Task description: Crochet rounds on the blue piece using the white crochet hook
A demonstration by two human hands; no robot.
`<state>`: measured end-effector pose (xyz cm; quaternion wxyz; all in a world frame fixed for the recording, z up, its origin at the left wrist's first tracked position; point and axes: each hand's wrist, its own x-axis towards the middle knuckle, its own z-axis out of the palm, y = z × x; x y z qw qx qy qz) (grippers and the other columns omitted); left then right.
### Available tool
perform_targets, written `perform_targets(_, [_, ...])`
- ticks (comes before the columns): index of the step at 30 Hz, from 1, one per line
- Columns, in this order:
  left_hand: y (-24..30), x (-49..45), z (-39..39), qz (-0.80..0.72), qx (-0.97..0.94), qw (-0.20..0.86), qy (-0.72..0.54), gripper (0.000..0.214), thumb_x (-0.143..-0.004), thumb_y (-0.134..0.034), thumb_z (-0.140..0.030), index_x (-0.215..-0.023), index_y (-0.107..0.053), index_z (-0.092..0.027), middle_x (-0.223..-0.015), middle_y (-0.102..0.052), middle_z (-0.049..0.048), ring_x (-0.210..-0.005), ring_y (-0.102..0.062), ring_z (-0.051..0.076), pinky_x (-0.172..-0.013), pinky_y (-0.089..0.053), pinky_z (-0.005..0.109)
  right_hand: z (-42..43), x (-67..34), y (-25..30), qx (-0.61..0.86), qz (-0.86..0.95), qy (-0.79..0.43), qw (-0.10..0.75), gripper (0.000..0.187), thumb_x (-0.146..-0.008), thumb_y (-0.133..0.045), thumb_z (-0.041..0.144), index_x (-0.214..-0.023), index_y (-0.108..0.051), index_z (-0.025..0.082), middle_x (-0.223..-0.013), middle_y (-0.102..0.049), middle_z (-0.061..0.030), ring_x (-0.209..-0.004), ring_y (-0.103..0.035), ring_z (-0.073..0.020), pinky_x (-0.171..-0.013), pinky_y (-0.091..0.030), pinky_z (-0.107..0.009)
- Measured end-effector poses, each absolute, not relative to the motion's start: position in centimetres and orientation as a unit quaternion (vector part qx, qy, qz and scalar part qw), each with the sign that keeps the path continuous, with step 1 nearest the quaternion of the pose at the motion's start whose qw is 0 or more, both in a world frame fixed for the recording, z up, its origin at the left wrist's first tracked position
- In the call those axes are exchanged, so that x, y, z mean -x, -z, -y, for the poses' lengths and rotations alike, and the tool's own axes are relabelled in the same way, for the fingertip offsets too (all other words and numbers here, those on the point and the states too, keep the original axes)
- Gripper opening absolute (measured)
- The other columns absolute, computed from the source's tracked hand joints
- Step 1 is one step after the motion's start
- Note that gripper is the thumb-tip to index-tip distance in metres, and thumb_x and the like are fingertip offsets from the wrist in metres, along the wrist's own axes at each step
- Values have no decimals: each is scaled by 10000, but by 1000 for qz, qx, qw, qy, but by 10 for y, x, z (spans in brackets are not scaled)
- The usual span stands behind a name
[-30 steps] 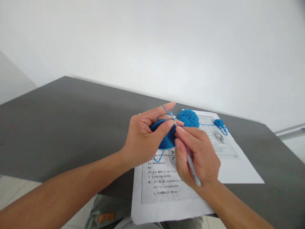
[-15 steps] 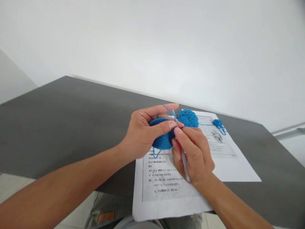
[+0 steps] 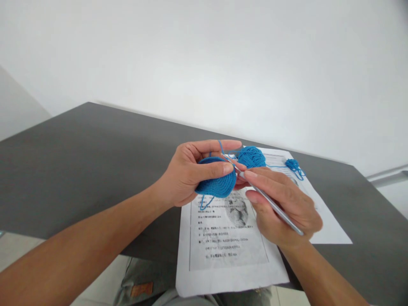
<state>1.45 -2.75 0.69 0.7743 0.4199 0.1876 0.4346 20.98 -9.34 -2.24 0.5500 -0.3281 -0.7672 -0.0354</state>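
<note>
At two o'clock from blue crocheted piece point(image 3: 218, 185), yarn ball point(image 3: 252, 157); left hand point(image 3: 183, 176) clamped on piece, right hand point(image 3: 288, 193) clamped on hook point(image 3: 274, 205).

Seen from the view's centre, the grey table point(image 3: 105, 170) carries two printed sheets point(image 3: 228, 257): one at six o'clock, overhanging the near edge, another toward four o'clock.
</note>
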Motion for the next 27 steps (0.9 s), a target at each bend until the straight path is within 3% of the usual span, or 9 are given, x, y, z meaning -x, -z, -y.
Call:
perform_targets(12, [-4, -15, 22, -246, -456, 742, -425, 288, -748, -912, -81, -1011, -881, -193, -781, -839, 49, -669, -748, 129, -636, -603, 214, 88, -221, 19, 319, 768, -44, 554, 479, -939, -747, 45, -1357, -765, 277, -1116, -834, -64, -899, -810, -201, -768, -711, -359])
perform_targets(18, [-5, -11, 19, -246, -461, 753, -400, 315, -730, -931, -98, -1031, -885, -179, -776, -841, 87, -636, -738, 151, -622, -604, 252, 87, -223, 17, 302, 774, -86, 549, 465, -956, -741, 62, -1368, -755, 278, -1117, -833, -77, -915, -812, -216, -723, -719, -378])
perform_targets(27, [-4, -13, 19, -231, -465, 757, -396, 291, -740, -910, -114, -1021, -884, -187, -759, -826, 70, -664, -741, 172, -654, -611, 293, 88, -224, 15, 307, 765, -112, 554, 443, -957, -741, 76, -1345, -770, 289, -1093, -833, -72, -872, -817, -214, -681, -725, -364])
